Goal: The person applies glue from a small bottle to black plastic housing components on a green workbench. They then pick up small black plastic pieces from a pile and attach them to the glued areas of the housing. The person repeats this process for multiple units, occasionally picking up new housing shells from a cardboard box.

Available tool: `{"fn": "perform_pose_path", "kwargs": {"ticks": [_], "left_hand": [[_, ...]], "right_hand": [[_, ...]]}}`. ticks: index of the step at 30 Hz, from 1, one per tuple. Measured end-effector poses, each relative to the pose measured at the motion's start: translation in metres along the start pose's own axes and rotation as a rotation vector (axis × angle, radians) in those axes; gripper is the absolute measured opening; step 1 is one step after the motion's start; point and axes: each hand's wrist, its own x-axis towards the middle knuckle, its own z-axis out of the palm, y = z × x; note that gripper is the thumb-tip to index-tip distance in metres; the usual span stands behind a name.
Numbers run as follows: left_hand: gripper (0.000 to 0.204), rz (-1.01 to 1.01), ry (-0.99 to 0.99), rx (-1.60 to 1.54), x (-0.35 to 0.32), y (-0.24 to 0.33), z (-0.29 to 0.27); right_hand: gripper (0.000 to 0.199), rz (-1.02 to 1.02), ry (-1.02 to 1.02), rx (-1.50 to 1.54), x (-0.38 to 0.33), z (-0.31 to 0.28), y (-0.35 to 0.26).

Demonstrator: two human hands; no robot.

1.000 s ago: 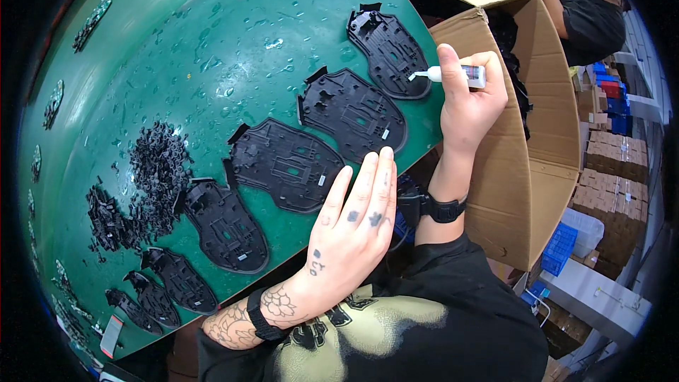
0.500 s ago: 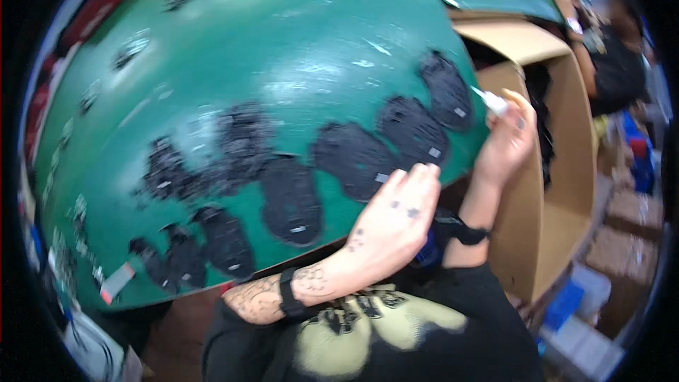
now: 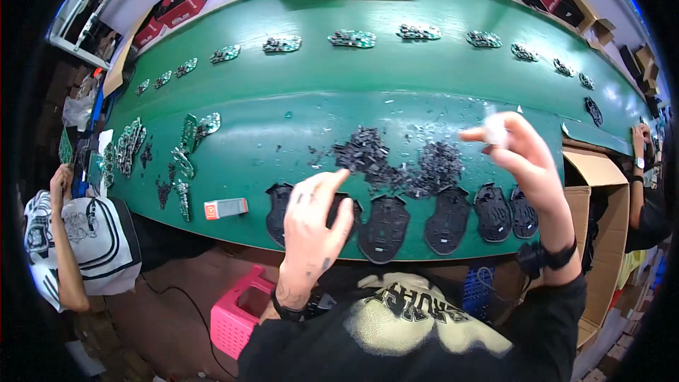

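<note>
At the far left of the frame a co-worker in a white printed shirt sits by the green workbench, with green circuit boards heaped on the bench just above them. Further right, near the lower edge of the bench, lies a small orange-and-white box, and below the bench stands a pink plastic stool. The left hand hovers at lower centre, fingers loosely spread and holding nothing, covering part of a row of black plastic mouse base shells laid along the near edge. Just above the row sits a pile of small black plastic scraps. The right hand is raised at centre right, fingertips pinching a small blurred white object; what it is I cannot tell. An open cardboard box stands at right.
</note>
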Motion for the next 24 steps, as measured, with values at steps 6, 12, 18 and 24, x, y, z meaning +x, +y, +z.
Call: {"fn": "perform_pose_path", "kwargs": {"ticks": [6,12,18,24], "left_hand": [[0.046,-0.255,0.142,0.155,-0.035,-0.044,-0.021],[0.062,-0.289,0.082,0.139,-0.052,-0.082,-0.020],[0.065,-0.394,0.147,-0.037,-0.058,-0.081,-0.024],[0.060,-0.521,0.303,-0.541,-0.051,-0.076,-0.023]], "right_hand": [[0.032,-0.254,-0.239,-0.385,0.115,0.083,0.018],[0.032,-0.156,-0.287,-0.466,0.175,0.131,0.063],[0.031,-0.533,-0.223,-0.773,0.190,0.137,0.093],[0.027,-0.208,-0.258,-0.615,0.195,0.130,0.085]]}}
